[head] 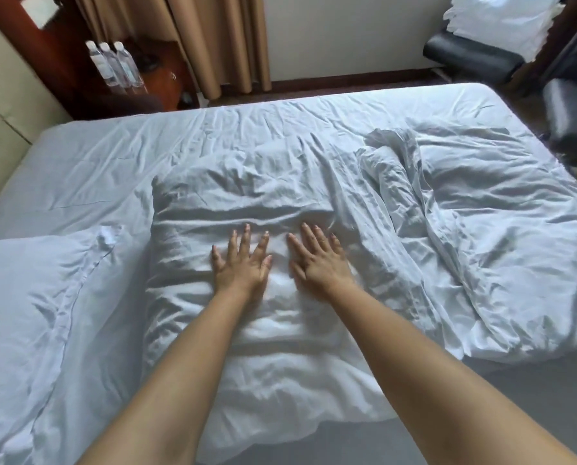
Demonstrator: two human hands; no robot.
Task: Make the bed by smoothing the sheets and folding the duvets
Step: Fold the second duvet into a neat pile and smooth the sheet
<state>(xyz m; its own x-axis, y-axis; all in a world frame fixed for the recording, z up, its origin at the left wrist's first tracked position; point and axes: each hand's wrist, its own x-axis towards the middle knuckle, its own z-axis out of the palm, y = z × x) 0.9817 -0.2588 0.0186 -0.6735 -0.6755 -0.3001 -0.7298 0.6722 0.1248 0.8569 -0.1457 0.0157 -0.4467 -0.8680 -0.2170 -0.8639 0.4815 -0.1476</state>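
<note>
Head view, the only one. Both hands flat on the folded duvet (247,297), which lies crumpled mid-bed, running from the near edge at 6 o'clock toward centre. Risks, as judged from here: pressing down on a fold this rumpled may set the creases in rather than clear them; a push toward 12 o'clock could slide the whole bundle over the sheet (112,156) and ruck that sheet further, since it is already wrinkled at 11 and 12 o'clock; a sideways sweep to 3 o'clock would run into the second duvet (481,229), heaped and unfolded there and touching the first, and could drag the two together. A sweep to 9 o'clock would meet the pillow (22,297) just beside the fold. The near edge of the duvet overhangs toward 6 o'clock, so weight taken off could let it slump off the bed. Pose: left hand (243,263) palm down, fingers spread and straight, pointing to 12 o'clock, grasping nothing. Right hand (320,260) palm down beside it, fingers straight and closer together, angled slightly to 11 o'clock, likewise released and only pressing. The hands are near one another but apart. Both forearms bare, extended from 6 o'clock, converging. Off the bed: bottles (114,63) at 11 o'clock by curtains (213,38); a dark chair (475,58) at 1 o'clock.
</note>
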